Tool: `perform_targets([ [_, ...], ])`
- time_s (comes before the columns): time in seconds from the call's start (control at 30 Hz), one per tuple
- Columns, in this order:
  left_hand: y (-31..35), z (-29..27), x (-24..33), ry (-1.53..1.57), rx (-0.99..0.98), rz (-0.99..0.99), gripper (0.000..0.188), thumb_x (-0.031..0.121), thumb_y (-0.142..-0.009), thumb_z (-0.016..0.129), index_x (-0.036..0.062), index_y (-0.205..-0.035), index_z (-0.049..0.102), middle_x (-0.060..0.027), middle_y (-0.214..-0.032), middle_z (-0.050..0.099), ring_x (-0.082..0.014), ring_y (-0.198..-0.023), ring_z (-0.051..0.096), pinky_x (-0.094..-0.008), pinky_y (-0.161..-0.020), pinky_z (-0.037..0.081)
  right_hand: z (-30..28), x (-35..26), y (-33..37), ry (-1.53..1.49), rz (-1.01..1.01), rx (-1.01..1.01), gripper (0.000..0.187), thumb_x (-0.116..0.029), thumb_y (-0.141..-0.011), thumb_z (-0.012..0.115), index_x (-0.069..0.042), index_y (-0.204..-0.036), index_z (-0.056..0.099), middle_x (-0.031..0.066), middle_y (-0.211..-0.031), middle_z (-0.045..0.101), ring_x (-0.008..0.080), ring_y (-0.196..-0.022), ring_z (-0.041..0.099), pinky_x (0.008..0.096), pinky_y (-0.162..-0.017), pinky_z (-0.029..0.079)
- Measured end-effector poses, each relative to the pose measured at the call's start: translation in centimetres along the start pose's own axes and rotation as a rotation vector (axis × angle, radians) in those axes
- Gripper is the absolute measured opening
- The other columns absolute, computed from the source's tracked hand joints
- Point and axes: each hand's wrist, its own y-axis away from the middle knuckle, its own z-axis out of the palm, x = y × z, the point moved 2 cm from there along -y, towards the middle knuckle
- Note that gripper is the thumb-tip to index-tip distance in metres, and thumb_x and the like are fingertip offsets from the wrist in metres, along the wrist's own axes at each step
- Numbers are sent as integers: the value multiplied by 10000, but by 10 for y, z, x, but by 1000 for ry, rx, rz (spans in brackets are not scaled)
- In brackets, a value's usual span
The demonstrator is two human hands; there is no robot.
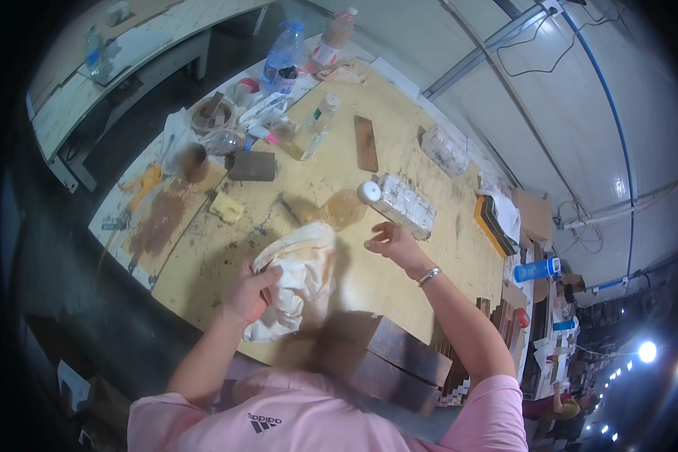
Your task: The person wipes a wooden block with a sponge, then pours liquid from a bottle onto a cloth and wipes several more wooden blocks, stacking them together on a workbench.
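A white cloth with brown stains [297, 275] is bunched in my left hand [252, 292], thumb on top, and hangs over the tabletop. My right hand [393, 245] hovers over the table with its fingers curled but apart; I see nothing in them. Just beyond it are a white round cap [369, 192] and a block in crumpled wrapping [405, 205]. Beside the cap is a clear container of amber liquid [343, 209]. Close to my body sits a dark brown wooden box [388, 354], partly hidden by my shirt.
The stained yellowish table [226, 290] holds a yellow sponge [227, 207], a dark block [253, 166], a brown cup [193, 163] and a flat wooden piece [366, 143]. Bottles [285, 54] stand at the far left. Dark and yellow slabs [496, 224] lie along the right edge.
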Motion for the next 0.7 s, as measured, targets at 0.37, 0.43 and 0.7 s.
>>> perform_targets([
  [0.37, -59, -9, -23, 192, 94, -148, 350, 156, -1006, 498, -15, -1310, 527, -145, -1222, 633, -257, -1112, 634, -414, -976, 513, 53, -29, -76, -131, -401, 115, 837, -128, -634, 872, -36, -1346, 441, 107, -1251, 594, 221, -1202, 552, 344, -1039, 433],
  [0.43, -62, -10, -23, 258, 86, -167, 370, 196, -1018, 497, -3, -1330, 512, -137, -1237, 629, -259, -1131, 625, -422, -996, 499, 53, -33, -79, -95, -433, 82, 790, -114, -614, 854, -31, -1309, 485, 108, -1196, 625, 225, -1170, 570, 338, -1038, 430],
  [0.7, -37, -22, -36, 141, 156, -330, 266, 148, -960, 592, 23, -1195, 613, -98, -1135, 666, -238, -1064, 647, -420, -928, 531, 19, -54, -25, 127, -468, 63, 633, -132, -585, 834, -62, -1162, 584, 124, -1081, 658, 293, -1077, 615, 375, -951, 471],
])
